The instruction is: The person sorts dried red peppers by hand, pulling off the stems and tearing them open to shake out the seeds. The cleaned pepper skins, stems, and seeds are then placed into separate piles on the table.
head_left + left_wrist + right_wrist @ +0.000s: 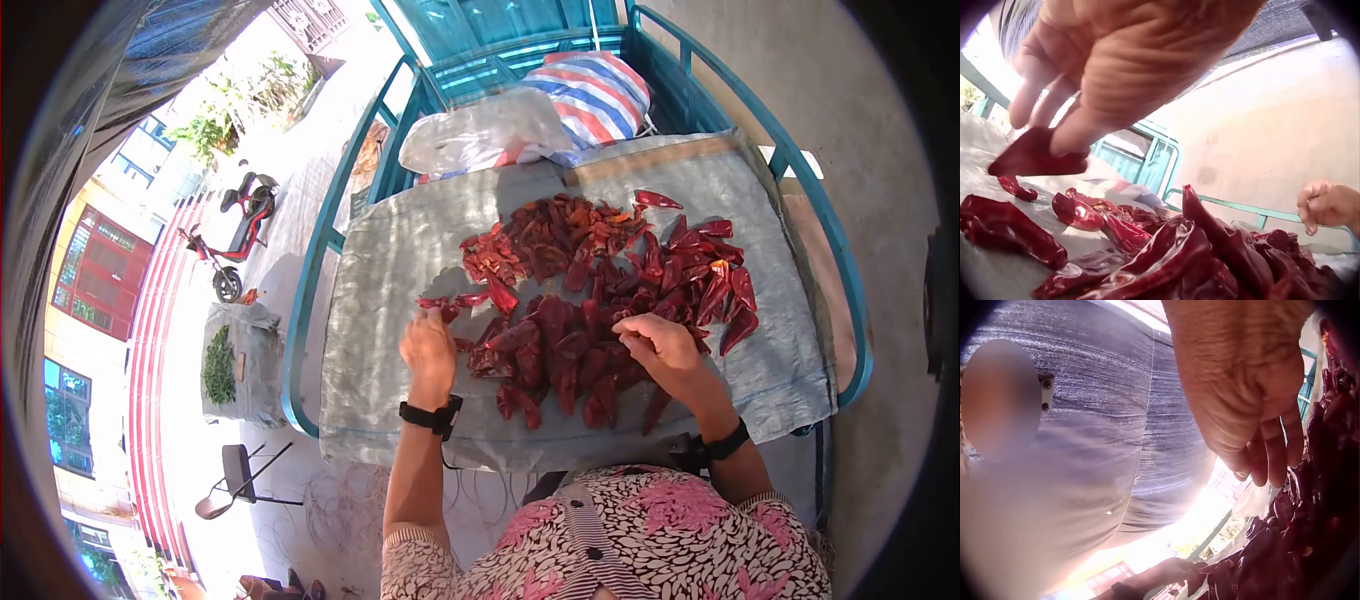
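Dark red dried chili peppers [565, 345] lie heaped on a grey woven sheet [390, 260]. At the left side of the heap, my left hand [428, 350] pinches one red chili pepper [1041, 155] between thumb and fingers, held above the sheet in the left wrist view. Over the right part of the heap hovers my right hand [665, 350]; its fingers hang loosely bent with nothing between them in the right wrist view. Beyond the near heap is another pile of smaller, more orange-red pieces [555, 230]. More whole peppers [715, 265] spread out on the right.
Teal metal rails [800, 170] of a cart bed border the sheet on both sides. A striped sack [600, 90] and a clear plastic bag [480, 130] lie at the back. Off to the left are a scooter [240, 230], green produce on a covered stand [218, 365] and a chair [238, 472].
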Demonstrator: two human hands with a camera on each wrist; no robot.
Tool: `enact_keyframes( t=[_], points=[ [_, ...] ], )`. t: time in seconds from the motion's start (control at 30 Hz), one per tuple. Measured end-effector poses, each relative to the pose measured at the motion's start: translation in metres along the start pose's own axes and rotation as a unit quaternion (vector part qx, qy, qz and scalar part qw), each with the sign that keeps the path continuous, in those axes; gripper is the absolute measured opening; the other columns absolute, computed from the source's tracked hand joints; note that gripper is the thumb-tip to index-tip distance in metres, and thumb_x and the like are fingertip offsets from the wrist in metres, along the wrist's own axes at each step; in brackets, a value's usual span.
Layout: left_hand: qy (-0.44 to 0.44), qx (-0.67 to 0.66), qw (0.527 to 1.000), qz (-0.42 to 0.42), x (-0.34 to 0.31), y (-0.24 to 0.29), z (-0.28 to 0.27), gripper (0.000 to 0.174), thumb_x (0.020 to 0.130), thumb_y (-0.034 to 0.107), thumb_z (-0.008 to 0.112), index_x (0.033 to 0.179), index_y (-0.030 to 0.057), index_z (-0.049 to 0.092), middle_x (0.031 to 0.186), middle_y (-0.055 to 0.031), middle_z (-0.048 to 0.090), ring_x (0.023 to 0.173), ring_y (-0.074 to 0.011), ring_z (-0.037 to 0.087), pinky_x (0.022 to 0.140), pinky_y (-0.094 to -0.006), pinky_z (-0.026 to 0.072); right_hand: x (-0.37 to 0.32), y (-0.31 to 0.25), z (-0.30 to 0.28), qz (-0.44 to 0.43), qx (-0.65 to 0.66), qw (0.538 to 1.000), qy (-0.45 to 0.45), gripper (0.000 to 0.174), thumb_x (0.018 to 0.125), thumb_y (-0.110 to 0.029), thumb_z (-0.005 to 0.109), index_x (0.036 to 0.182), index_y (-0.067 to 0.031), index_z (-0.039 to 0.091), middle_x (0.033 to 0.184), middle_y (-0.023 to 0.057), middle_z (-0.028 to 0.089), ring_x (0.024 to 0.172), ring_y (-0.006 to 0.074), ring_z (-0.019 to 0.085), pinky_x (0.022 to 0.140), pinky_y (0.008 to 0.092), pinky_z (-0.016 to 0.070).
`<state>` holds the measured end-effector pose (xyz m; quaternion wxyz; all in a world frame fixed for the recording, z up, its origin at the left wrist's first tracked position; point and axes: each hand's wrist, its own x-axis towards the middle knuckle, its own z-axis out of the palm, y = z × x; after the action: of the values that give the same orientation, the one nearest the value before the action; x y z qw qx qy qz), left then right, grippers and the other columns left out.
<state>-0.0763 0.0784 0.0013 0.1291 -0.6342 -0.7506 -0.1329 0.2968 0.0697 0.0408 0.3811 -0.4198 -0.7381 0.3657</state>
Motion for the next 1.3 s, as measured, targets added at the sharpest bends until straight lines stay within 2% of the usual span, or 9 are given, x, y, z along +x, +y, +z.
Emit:
enact_keyframes(
  t=[0.13,0.23,0.33,0.57,0.67,0.77,0.97,1.17,1.3],
  points=[
    [0.049,-0.028,0.998,0.002,0.01,0.004,0.003,0.023,0.085,0.011,0.068,0.108,0.0082,0.071,0.106,-0.0119,0.067,0.098,-0.033,0.063,0.079,-0.0469,0.053,-0.003,0.001,0.003,-0.002,-0.016,1.0,-0.016,0.017,0.094,-0.007,0.066,0.111,-0.0054,0.069,0.102,0.0105,0.072,0.087,0.0257,0.071,0.075,0.0345,0.0556],
    [0.037,-0.059,0.989,0.133,0.03,-0.001,0.04,0.026,0.086,0.011,0.066,0.11,0.0095,0.072,0.107,-0.011,0.068,0.101,-0.0316,0.062,0.08,-0.0458,0.0533,-0.002,0.003,0.005,-0.027,-0.034,0.999,-0.017,0.015,0.094,-0.007,0.066,0.109,-0.0062,0.069,0.101,0.0103,0.072,0.087,0.0274,0.071,0.075,0.0358,0.0562],
    [-0.08,-0.028,0.988,0.133,0.041,0.004,0.066,0.041,0.08,0.007,0.073,0.121,0.0118,0.068,0.109,-0.0083,0.068,0.106,-0.0333,0.062,0.088,-0.0451,0.053,0.0,0.008,0.005,-0.052,-0.048,0.997,-0.007,0.015,0.094,-0.007,0.066,0.108,-0.0065,0.069,0.101,0.0103,0.072,0.088,0.0283,0.071,0.076,0.0366,0.0569],
    [-0.064,-0.024,0.997,0.041,0.034,0.008,0.051,0.024,0.081,0.013,0.076,0.102,0.0058,0.065,0.102,-0.0179,0.067,0.091,-0.0385,0.069,0.074,-0.0512,0.0543,0.002,0.025,-0.004,-0.025,-0.06,0.998,0.002,0.015,0.094,-0.007,0.066,0.108,-0.0068,0.069,0.102,0.0104,0.073,0.091,0.0297,0.071,0.078,0.0371,0.0577],
    [-0.158,0.066,0.985,-0.018,0.026,0.01,0.025,0.013,0.087,0.009,0.064,0.099,0.0073,0.068,0.09,-0.0136,0.065,0.085,-0.035,0.068,0.069,-0.0467,0.0551,0.005,0.027,-0.001,-0.014,-0.052,0.999,-0.004,0.016,0.094,-0.008,0.066,0.109,-0.0072,0.07,0.104,0.0107,0.072,0.092,0.03,0.072,0.078,0.0368,0.0576],
    [0.037,0.06,0.996,0.051,0.024,0.021,0.024,0.013,0.092,0.012,0.061,0.102,0.0082,0.069,0.092,-0.0129,0.061,0.089,-0.0328,0.065,0.072,-0.0453,0.054,0.008,0.024,0.006,0.0,-0.05,0.998,-0.031,0.017,0.094,-0.008,0.066,0.111,-0.0076,0.07,0.106,0.0111,0.072,0.094,0.0306,0.071,0.079,0.0372,0.0574],
    [-0.072,-0.061,0.965,0.244,0.041,0.039,0.049,0.026,0.094,0.007,0.054,0.113,0.0186,0.068,0.09,-0.0101,0.058,0.089,-0.0308,0.062,0.075,-0.0462,0.0501,0.01,0.017,0.011,0.002,-0.038,0.998,-0.056,0.018,0.094,-0.008,0.065,0.112,-0.0081,0.07,0.107,0.0111,0.072,0.095,0.0308,0.071,0.081,0.0376,0.0571],
    [0.022,-0.036,0.98,0.197,0.043,0.034,0.001,0.014,0.085,0.008,0.067,0.097,0.0151,0.064,0.081,-0.0081,0.06,0.087,-0.0306,0.062,0.072,-0.0449,0.0479,0.006,0.016,0.001,0.035,-0.027,0.997,-0.062,0.018,0.094,-0.008,0.065,0.111,-0.0081,0.07,0.106,0.0114,0.073,0.094,0.0307,0.071,0.08,0.0372,0.0572],
    [-0.059,0.024,0.99,0.128,0.03,0.014,-0.016,0.018,0.081,0.01,0.072,0.098,0.012,0.066,0.089,-0.0089,0.066,0.09,-0.0323,0.066,0.074,-0.0463,0.0502,0.004,0.017,0.006,0.015,-0.019,0.998,-0.066,0.018,0.094,-0.008,0.065,0.111,-0.0083,0.07,0.105,0.0115,0.072,0.093,0.0311,0.071,0.079,0.0376,0.0573]
  ],
)
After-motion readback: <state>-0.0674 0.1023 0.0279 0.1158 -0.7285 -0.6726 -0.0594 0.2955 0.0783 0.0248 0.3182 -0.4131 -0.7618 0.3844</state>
